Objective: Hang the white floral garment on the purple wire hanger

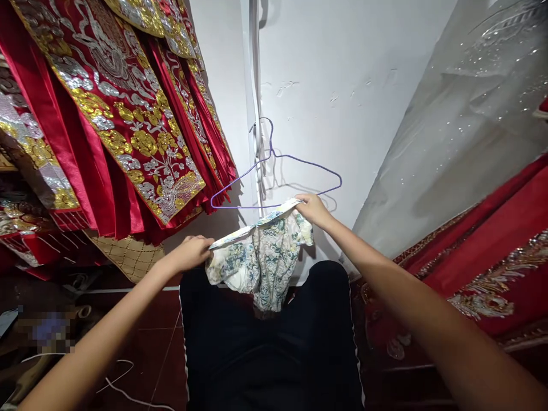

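A small floral garment (262, 260), cream with green and blue print, hangs stretched between my two hands. My left hand (193, 252) is closed on its left edge. My right hand (312, 210) is closed on its right top edge, just under the bottom bar of a purple wire hanger (282, 171). The hanger hangs by its hook on the white wall (342, 85) straight ahead. The garment's lower part drapes down in front of my dark trousers (265, 342).
Red garments with gold and silver embroidery (115, 114) hang close on the left. A silvery plastic-covered garment (462, 125) and more red embroidered cloth (492, 268) are on the right. White cord (120, 382) lies on the dark red tiled floor at lower left.
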Demonstrator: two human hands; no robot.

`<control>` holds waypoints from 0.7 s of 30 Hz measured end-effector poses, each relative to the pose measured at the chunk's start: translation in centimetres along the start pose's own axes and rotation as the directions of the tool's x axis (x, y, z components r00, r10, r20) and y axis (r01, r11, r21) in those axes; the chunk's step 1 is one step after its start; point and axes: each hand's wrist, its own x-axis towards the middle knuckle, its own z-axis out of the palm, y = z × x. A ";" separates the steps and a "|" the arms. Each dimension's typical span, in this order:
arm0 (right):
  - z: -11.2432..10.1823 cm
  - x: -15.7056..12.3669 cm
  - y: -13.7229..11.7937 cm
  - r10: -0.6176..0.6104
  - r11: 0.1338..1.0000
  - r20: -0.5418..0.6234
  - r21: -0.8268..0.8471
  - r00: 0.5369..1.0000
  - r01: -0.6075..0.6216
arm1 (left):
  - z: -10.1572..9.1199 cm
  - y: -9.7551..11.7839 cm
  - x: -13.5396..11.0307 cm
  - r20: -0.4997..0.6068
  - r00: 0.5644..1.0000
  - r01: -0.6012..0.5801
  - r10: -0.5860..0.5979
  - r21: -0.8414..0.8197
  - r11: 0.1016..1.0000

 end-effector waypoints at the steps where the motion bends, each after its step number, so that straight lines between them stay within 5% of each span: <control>1: -0.9 -0.6 -0.3 0.001 0.999 0.018 -0.035 1.000 -0.001 | -0.2 -0.7 0.3 -0.024 0.999 0.037 -0.036 0.057 0.998; 5: -3.2 -2.2 -1.8 0.003 0.990 -0.015 -0.142 1.000 -0.005 | -3.2 -1.2 1.3 -0.250 0.964 0.109 -0.088 0.072 0.991; 10: -3.2 -3.1 -3.3 0.028 0.991 -0.013 -0.130 1.000 -0.029 | -8.5 1.0 2.6 -0.486 0.850 0.150 -0.204 -0.147 0.978; 13: -2.1 -3.6 -4.4 0.061 0.998 0.037 0.014 0.997 -0.062 | -10.3 1.6 4.4 -0.490 0.839 0.229 -0.236 -0.077 0.971; 17: -1.7 -4.2 -5.5 0.077 0.994 0.130 0.069 0.989 -0.086 | -11.4 -0.5 7.6 -0.481 0.812 0.386 -0.330 0.019 0.922; 21: -3.3 -4.2 -5.4 0.033 0.999 0.138 0.002 0.990 -0.034 | -10.9 -3.3 9.2 -0.392 0.856 0.301 -0.338 -0.154 0.941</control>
